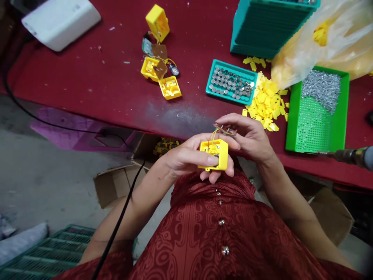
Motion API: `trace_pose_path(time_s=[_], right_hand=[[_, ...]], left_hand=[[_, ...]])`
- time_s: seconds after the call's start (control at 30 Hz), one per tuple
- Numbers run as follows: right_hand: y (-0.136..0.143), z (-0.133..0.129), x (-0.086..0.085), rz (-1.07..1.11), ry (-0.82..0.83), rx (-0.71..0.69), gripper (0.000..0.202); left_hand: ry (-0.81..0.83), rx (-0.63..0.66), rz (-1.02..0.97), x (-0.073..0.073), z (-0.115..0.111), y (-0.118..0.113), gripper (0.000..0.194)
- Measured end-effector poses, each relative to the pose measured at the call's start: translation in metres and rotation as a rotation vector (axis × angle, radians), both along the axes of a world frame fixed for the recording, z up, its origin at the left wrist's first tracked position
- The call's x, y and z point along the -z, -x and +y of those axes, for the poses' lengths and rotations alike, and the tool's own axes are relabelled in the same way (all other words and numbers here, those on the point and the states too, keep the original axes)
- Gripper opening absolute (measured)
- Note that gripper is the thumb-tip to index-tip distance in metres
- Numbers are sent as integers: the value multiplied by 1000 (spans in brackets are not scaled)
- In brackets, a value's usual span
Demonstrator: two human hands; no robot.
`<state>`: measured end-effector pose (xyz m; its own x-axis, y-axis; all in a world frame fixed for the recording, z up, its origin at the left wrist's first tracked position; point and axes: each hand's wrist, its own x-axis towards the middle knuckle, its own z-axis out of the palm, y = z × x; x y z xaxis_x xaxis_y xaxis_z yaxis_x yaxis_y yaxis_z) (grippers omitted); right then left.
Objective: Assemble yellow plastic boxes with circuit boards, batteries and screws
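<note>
Left hand (190, 153)'s got its fingers clamped round a yellow box (223, 155), thumb inside; right hand (253, 137)'s pinching a wired board (226, 130) just beyond those fingers.

Near head-worn view, steeply down onto table (116, 87).

Swirl-patterned red top (201, 237) with shiny buttons (222, 222)

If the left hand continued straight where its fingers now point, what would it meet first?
Probably the right hand, close ahead of the left hand, though depth is unclear and they may already touch.
</note>
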<state>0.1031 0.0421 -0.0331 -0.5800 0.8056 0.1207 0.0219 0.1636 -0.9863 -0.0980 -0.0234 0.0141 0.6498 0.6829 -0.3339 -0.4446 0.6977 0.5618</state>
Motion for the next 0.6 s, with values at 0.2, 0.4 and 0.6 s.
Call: trace_pose_path(time_s=[0.2,0.4,0.6], right_hand=[[6,-7,-20,-44,-258,234,12],[10,-17,-37,-125,-621,229,16],[15,-20,-39,-161,-664,210,16]], left_hand=[[-28,-77,210,4,2,6,42],[-172,-189,424,16,-5,13,46],[-236,-196,464,19,-9,14,36]])
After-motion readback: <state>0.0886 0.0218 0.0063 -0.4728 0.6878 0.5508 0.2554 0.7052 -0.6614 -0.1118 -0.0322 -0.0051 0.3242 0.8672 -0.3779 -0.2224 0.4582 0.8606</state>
